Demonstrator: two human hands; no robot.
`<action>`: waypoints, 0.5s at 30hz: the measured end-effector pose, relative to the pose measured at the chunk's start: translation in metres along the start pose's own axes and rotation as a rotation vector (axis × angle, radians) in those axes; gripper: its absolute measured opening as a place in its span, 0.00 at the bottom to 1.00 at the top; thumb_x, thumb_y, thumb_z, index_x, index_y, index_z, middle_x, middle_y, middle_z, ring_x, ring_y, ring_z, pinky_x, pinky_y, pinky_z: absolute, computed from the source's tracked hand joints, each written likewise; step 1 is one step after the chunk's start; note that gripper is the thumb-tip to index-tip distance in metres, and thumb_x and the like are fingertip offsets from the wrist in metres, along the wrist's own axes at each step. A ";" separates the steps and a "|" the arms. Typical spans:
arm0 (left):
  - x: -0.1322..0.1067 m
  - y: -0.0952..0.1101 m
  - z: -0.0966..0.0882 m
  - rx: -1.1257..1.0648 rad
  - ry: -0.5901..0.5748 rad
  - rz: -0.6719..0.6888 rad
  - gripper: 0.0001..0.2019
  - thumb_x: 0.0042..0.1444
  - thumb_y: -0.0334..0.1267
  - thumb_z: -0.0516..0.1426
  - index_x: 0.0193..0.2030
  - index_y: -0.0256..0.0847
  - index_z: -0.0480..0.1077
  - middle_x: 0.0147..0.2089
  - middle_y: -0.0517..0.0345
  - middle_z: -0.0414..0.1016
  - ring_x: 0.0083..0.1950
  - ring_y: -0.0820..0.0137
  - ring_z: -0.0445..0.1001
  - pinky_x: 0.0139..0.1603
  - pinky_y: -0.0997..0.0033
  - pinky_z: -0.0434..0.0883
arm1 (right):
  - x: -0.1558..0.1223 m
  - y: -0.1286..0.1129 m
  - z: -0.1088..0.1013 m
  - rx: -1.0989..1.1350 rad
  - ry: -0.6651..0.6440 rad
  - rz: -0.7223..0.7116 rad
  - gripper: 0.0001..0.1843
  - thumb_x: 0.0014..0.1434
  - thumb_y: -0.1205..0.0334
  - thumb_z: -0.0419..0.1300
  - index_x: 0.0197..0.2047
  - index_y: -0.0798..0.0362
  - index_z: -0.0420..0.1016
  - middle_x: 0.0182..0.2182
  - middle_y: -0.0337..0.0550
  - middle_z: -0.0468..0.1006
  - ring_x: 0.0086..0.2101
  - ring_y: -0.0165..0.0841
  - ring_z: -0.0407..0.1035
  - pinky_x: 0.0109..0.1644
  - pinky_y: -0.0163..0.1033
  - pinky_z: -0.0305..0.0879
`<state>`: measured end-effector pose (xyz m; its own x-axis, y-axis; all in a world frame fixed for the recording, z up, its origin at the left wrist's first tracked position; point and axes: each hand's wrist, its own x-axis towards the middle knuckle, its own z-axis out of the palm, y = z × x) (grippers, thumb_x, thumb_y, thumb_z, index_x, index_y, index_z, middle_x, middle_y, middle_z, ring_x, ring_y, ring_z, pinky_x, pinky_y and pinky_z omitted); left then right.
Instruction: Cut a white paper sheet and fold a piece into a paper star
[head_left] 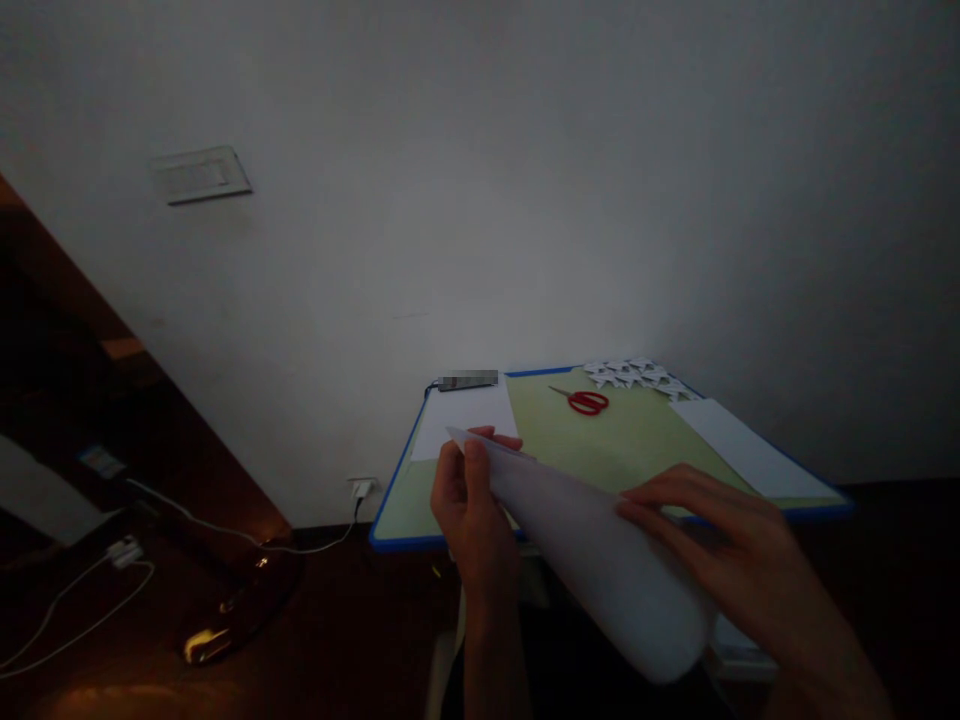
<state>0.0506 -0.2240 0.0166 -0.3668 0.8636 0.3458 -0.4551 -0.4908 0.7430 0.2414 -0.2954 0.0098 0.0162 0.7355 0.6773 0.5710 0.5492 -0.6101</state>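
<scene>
A white sheet of paper [592, 540], curled over into a cone-like shape, is held in the air before the near edge of the table. At its pointed end, my left hand [472, 500] grips it with the thumb on top and fingers around it. My right hand [712, 540] pinches the upper edge farther along, near the wide rounded end. Beyond the hands, red-handled scissors [587, 402] lie on the table, apart from both hands. The underside of the curled paper is hidden.
The green table [600, 440] has a blue rim and stands against the wall. White sheets [757, 455] lie at its right, another sheet [450, 415] at its left. Several folded paper pieces [630, 375] sit at the back right. A cable runs to a wall socket [362, 488].
</scene>
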 end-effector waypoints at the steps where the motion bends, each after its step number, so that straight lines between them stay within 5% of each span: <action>1: 0.000 0.002 0.000 -0.020 -0.001 -0.002 0.18 0.64 0.55 0.64 0.43 0.40 0.75 0.34 0.57 0.81 0.29 0.69 0.79 0.29 0.72 0.76 | 0.000 -0.001 0.000 -0.001 -0.004 0.002 0.05 0.68 0.54 0.68 0.39 0.42 0.83 0.36 0.35 0.83 0.37 0.34 0.78 0.43 0.37 0.72; 15: 0.007 0.011 -0.010 -0.295 -0.083 -0.120 0.18 0.52 0.52 0.73 0.37 0.40 0.79 0.29 0.61 0.78 0.28 0.73 0.78 0.29 0.76 0.76 | -0.001 -0.002 -0.004 0.002 -0.063 -0.023 0.07 0.67 0.51 0.68 0.37 0.42 0.84 0.34 0.34 0.84 0.35 0.32 0.80 0.39 0.33 0.75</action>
<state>0.0349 -0.2251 0.0218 -0.2345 0.9179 0.3200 -0.7109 -0.3864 0.5876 0.2437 -0.2991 0.0121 -0.0489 0.7463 0.6638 0.5690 0.5670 -0.5956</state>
